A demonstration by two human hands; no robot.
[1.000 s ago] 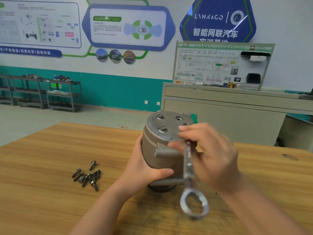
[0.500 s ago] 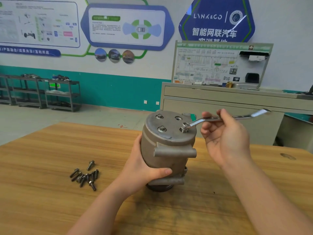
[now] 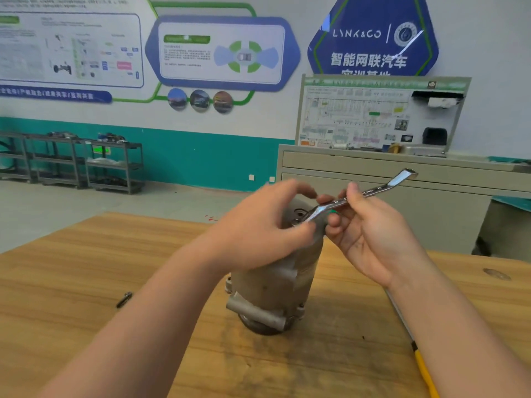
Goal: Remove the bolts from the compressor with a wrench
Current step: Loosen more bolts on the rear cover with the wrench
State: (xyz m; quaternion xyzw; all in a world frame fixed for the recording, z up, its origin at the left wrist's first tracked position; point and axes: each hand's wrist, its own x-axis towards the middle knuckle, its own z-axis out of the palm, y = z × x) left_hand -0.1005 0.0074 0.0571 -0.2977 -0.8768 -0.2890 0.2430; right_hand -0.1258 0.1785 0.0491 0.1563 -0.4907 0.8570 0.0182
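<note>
The grey metal compressor (image 3: 275,282) stands upright on the wooden table (image 3: 86,268). My left hand (image 3: 258,225) is over its top face with the fingers curled and the thumb by the ring end of the wrench. Motion blur hides whether it pinches anything. My right hand (image 3: 370,237) grips the shank of the silver wrench (image 3: 373,191), whose ring end sits on the compressor's top and whose open end points up to the right. The bolts on the top face are mostly covered by my left hand.
One loose bolt (image 3: 124,299) lies on the table left of my left forearm. A yellow-handled tool (image 3: 423,369) lies on the table by my right forearm. Beyond the table stand a grey cabinet (image 3: 402,173) and metal shelves (image 3: 86,165).
My left hand left the compressor's side and rose over its top, by the wrench's ring end. My right hand still holds the wrench on the top face. The view shifted.
</note>
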